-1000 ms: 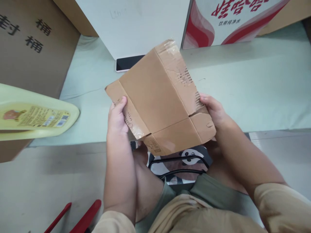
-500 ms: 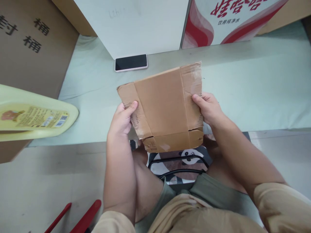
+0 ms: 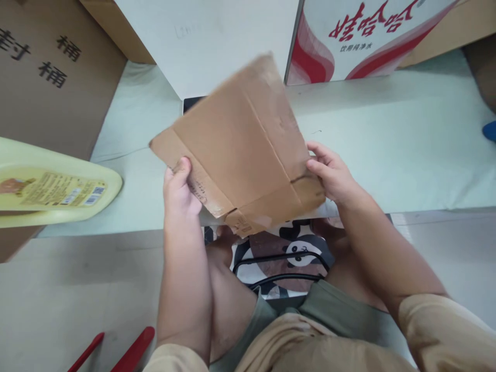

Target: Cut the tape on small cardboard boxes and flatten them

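L hand (image 3: 179, 190) pinches the L flap of a creased brown cardboard piece (image 3: 236, 139), thumb on the upper face, other fingers mostly hidden behind. R hand (image 3: 329, 173) is at the opp. edge, thumb & forefinger tips right by the R flap, fingers part-curled; can't tell if it's actually gripping. Cardboard is held up over the near edge of the pale green tabletop (image 3: 387, 139), btwn both hands, turned at an angle w/ one corner pointing up & away; far corner's a bit blurred. Behind it, a dark phone (image 3: 191, 105) is mostly covered, next to a white box (image 3: 209, 41). Red-and-white box (image 3: 310, 57) stands R of that. On L: big brown carton (image 3: 58, 108) w/ black lettering, plus a pale yellow bottle (image 3: 110, 183) in front, label up. Below, btwn the legs, a panda-print item (image 3: 304, 253) w/ black loops. Red bars (image 3: 134, 351) lower L, blue object (image 3: 490, 131) far R edge, cut off.
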The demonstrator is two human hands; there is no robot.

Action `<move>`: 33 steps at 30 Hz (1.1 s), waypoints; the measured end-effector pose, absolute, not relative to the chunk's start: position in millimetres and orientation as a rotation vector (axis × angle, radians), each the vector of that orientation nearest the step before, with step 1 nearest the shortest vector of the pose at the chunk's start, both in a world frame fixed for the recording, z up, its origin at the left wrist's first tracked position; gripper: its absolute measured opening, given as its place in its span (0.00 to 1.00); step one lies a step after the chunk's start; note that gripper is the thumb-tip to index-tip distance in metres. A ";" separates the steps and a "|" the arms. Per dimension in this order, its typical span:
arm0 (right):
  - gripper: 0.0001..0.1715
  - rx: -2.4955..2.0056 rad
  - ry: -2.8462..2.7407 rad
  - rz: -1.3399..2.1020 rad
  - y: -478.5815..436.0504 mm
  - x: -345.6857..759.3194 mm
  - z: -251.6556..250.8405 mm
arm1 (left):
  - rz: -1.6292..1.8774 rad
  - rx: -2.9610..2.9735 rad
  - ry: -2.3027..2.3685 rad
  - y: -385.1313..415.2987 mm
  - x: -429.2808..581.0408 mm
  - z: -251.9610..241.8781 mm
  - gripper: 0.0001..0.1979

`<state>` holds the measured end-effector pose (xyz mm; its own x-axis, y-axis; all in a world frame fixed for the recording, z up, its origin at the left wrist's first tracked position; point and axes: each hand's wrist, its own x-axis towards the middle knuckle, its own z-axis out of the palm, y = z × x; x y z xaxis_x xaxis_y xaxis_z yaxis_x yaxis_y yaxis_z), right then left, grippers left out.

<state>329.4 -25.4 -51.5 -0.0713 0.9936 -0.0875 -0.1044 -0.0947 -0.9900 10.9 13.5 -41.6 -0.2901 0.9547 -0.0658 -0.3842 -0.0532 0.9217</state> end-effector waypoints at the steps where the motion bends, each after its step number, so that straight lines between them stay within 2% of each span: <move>1: 0.33 -1.149 -1.140 1.400 -25.2 332.7 -48.5 | 1.623 0.726 1.073 14.5 9.4 -40.7 0.27; 4: 0.29 -1.077 -1.126 1.444 -24.5 339.7 -40.8 | 1.704 0.673 0.980 18.3 2.7 -40.7 0.20; 7: 0.33 -1.040 -1.065 1.490 -27.2 336.3 -40.4 | 1.716 0.566 0.972 21.6 0.0 -43.7 0.10; 9: 0.34 -1.078 -1.076 1.531 -32.1 328.4 -44.7 | 1.708 0.513 0.988 23.4 3.8 -45.9 0.07; 14: 0.34 -1.244 -1.125 1.576 -50.9 313.4 -51.4 | 1.657 0.424 1.069 27.0 28.6 -47.7 0.10; 18: 0.34 -1.243 -1.027 1.507 -69.4 331.2 -35.7 | 1.598 0.466 1.019 26.3 45.1 -42.6 0.13; 21: 0.32 -1.262 -0.918 1.275 -86.7 364.7 -11.2 | 1.478 0.432 1.036 23.3 48.7 -35.1 0.16; 25: 0.31 -1.208 -0.574 0.765 -112.1 420.9 25.0 | 1.418 0.318 1.042 18.1 50.3 -22.1 0.16; 28: 0.22 -1.301 -0.351 0.361 -123.8 457.8 40.6 | 1.381 0.308 1.025 15.9 51.4 -15.2 0.17; 30: 0.17 -1.421 -0.288 0.222 -120.8 477.3 44.1 | 1.359 0.304 1.042 15.8 51.0 -13.7 0.17; 33: 0.15 -1.612 -0.231 0.171 -90.9 502.9 47.1 | 1.355 0.316 1.073 17.7 48.8 -14.8 0.18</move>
